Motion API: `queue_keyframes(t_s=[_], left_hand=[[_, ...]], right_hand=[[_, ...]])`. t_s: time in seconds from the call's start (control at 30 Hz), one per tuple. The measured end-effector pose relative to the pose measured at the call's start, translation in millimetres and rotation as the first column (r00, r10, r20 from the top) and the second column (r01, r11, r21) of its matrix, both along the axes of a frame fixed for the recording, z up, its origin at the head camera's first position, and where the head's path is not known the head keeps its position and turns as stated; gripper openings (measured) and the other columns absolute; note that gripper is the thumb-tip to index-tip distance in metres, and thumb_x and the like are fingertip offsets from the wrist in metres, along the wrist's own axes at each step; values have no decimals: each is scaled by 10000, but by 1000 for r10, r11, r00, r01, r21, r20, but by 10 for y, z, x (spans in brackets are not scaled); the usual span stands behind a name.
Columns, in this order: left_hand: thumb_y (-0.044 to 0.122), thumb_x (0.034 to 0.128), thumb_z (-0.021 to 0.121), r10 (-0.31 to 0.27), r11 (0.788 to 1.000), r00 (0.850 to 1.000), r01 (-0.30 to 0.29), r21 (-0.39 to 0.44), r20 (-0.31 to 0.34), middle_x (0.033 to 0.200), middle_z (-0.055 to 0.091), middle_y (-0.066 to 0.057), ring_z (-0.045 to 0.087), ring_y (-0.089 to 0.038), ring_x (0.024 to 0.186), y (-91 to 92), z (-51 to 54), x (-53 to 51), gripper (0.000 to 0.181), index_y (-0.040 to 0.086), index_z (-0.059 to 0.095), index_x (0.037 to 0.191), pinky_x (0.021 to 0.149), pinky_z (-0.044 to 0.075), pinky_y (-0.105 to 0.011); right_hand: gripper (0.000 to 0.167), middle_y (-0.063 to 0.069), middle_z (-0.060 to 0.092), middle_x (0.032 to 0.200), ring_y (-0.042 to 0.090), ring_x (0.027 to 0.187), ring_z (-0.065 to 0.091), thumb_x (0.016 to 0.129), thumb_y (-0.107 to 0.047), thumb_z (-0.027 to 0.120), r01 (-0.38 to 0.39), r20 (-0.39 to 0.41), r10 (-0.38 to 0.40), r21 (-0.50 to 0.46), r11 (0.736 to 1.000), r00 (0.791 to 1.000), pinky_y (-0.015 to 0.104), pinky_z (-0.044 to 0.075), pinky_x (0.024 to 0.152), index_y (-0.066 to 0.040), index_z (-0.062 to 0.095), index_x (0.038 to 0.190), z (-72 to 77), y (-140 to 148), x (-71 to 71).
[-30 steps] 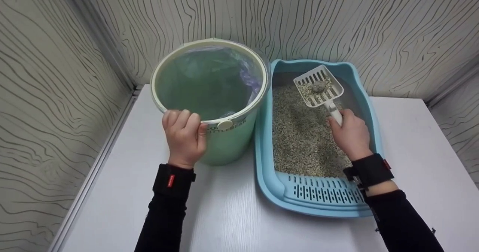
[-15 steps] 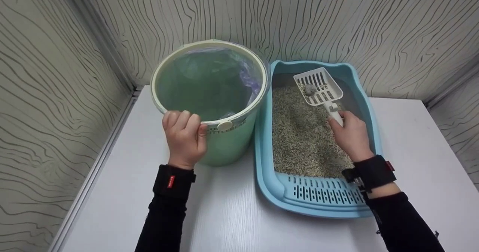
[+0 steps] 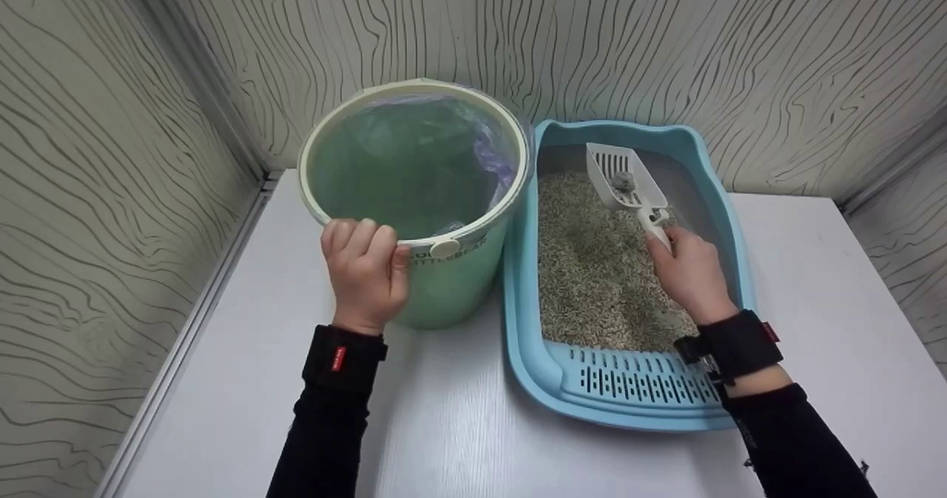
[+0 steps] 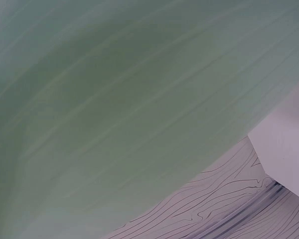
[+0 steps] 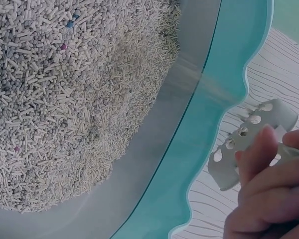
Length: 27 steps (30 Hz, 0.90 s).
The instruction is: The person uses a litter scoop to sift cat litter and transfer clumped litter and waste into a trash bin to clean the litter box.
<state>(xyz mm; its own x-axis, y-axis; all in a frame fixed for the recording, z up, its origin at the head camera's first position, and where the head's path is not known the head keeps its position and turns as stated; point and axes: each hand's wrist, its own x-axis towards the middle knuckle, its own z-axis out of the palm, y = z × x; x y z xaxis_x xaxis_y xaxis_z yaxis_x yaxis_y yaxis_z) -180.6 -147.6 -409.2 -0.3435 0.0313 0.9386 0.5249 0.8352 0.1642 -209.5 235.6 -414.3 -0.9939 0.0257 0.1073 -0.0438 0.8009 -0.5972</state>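
My left hand [image 3: 364,272] grips the near rim of a green bucket [image 3: 451,283], its fingers curled over the cream edge. A clear and purple plastic bag [image 3: 492,150] lines the bucket. With my right hand [image 3: 692,272] I hold a white litter scoop [image 3: 651,187] by its handle, raised above a blue litter box [image 3: 521,276]. One grey clump [image 3: 623,181] lies on the slotted scoop, which is tilted. Cat litter [image 3: 603,276] covers the box floor. In the right wrist view, fingers [image 5: 261,157] wrap the scoop's handle. The bucket's green wall [image 4: 139,109] fills most of the left wrist view.
Bucket and litter box stand side by side on a white tabletop [image 3: 444,424]. A patterned wall [image 3: 473,32] rises close behind both, and another wall [image 3: 74,224] stands at the left. A slotted blue step [image 3: 644,379] forms the box's front.
The scoop has tilted, and loose litter has left it while the clump stays on, shifted slightly. My right hand has moved a little. The left hand keeps its grip on the bucket rim.
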Motion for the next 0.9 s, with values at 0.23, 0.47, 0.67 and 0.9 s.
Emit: queue_keyframes(t_s=[0.23,0.47,0.67,0.9], left_hand=[[471,1053,310,4,1000,1000,-4,-3,6,675,398,-94,377,-278,721,-3,5,4,566,50,417,691,807,303,-434],[475,1054,305,7,1000,1000,-7,-3,7,680,399,-94,379,-282,729,-5,2,2,569,49,418,695,810,301,-436],[476,1054,308,7,1000,1000,-7,-1,5,679,397,-94,381,-284,730,-4,1,5,568,49,419,695,813,302,-437],[479,1053,310,6,1000,1000,-6,-3,13,681,400,-92,387,-279,738,8,3,10,569,50,425,697,819,296,-435]], right_hand=[[350,20,445,645,165,529,375,1058,-267,444,1,-12,-1,23,1000,1000,323,295,568,39,611,1035,-9,18,16],[334,43,452,659,175,556,383,1032,-257,504,33,-33,-32,40,999,999,338,286,608,54,619,1072,-23,25,32],[386,182,607,853,177,624,462,1017,-234,537,32,-41,-31,25,999,999,338,334,654,94,588,1216,-36,15,58],[378,239,641,931,199,668,509,998,-217,568,37,-54,-35,20,999,998,342,361,680,93,591,1214,-40,13,78]])
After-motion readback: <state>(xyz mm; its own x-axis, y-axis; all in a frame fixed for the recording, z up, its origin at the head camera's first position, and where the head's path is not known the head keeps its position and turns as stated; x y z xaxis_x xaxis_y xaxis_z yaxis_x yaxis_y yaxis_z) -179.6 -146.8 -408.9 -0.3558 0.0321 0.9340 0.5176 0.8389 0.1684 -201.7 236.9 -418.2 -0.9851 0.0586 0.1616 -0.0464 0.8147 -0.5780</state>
